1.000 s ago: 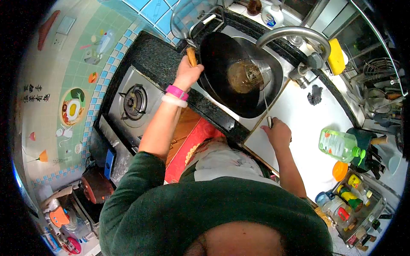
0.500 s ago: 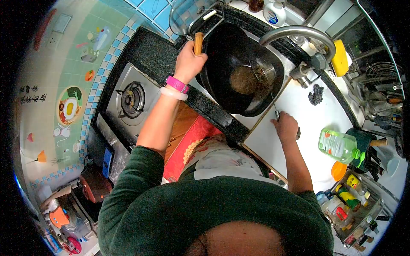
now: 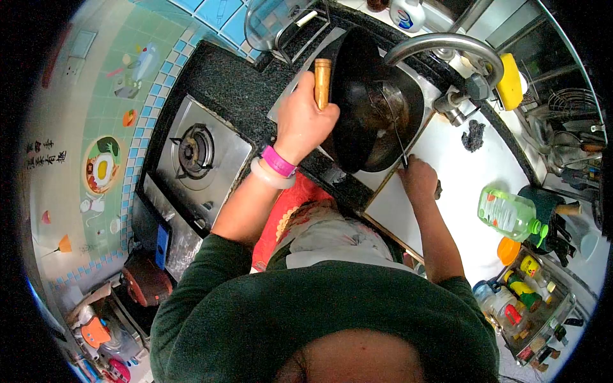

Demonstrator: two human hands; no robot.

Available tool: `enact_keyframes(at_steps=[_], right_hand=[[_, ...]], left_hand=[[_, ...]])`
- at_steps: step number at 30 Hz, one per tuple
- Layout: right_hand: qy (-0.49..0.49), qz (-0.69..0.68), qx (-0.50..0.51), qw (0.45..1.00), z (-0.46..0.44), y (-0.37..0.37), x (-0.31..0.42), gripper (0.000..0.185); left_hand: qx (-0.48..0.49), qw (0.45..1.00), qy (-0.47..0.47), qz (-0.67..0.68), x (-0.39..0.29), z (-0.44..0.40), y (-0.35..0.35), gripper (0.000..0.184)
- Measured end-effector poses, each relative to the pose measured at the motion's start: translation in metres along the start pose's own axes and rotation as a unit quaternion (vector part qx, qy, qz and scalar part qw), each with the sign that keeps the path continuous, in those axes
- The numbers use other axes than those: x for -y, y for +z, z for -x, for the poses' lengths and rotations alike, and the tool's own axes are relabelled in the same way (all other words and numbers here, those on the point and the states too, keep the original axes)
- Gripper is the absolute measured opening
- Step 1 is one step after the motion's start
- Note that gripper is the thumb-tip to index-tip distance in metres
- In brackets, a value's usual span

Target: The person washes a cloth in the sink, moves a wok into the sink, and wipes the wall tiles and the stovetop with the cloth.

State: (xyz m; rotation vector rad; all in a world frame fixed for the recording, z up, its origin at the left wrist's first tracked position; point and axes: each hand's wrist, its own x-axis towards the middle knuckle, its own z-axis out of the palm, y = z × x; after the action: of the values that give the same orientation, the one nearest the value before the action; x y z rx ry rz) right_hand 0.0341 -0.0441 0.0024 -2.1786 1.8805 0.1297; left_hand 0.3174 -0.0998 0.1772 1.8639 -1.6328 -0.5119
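Note:
My left hand (image 3: 305,121) is wrapped round the wooden handle (image 3: 322,83) of a black wok (image 3: 354,83), which is tilted over the sink (image 3: 418,86). With my right hand (image 3: 419,180) I grip a spatula (image 3: 400,143) by its handle; its thin metal shaft reaches into the wok. The blade lies against the dark, wet-looking inside of the wok, and its outline is hard to make out. A curved metal faucet (image 3: 447,41) arches over the right side of the wok.
A gas burner (image 3: 195,151) is at the left. On the white board (image 3: 447,166) lie a dark scrubber (image 3: 473,136) and a green bottle (image 3: 507,210). A basket of bottles (image 3: 559,306) stands lower right, a glass lid (image 3: 265,25) at the top.
My left hand has moved right, tilting the wok more steeply. The brownish liquid seen pooled in the wok earlier has largely gone from view. My right hand has shifted slightly up with the spatula.

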Motion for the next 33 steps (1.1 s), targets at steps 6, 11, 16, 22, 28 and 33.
enact_keyframes(at_steps=[6, 11, 16, 22, 28, 33], right_hand=[[-0.011, -0.03, 0.009, 0.999, -0.008, -0.006, 0.019, 0.041], [-0.006, -0.027, 0.012, 1.0, -0.009, -0.008, 0.022, 0.038], [0.004, -0.057, 0.003, 0.998, -0.002, -0.014, 0.018, 0.035], [0.018, -0.022, -0.025, 0.999, 0.009, -0.01, 0.004, 0.037], [-0.019, 0.04, -0.052, 0.998, 0.011, -0.012, -0.014, 0.035], [-0.062, 0.095, -0.03, 0.993, -0.012, -0.015, -0.018, 0.024]], left_hand=[[-0.003, 0.997, 0.074, -0.036, -0.041, 0.008, 0.016, 0.03], [0.0, 0.997, 0.071, -0.038, -0.044, 0.013, 0.015, 0.031], [-0.036, 0.999, 0.015, 0.018, 0.003, -0.001, 0.001, 0.028], [-0.056, 0.995, -0.051, 0.063, 0.093, -0.034, 0.009, 0.029], [-0.009, 0.993, -0.076, 0.094, 0.159, -0.051, 0.016, 0.031], [0.014, 0.99, -0.104, 0.093, 0.171, -0.044, 0.025, 0.032]])
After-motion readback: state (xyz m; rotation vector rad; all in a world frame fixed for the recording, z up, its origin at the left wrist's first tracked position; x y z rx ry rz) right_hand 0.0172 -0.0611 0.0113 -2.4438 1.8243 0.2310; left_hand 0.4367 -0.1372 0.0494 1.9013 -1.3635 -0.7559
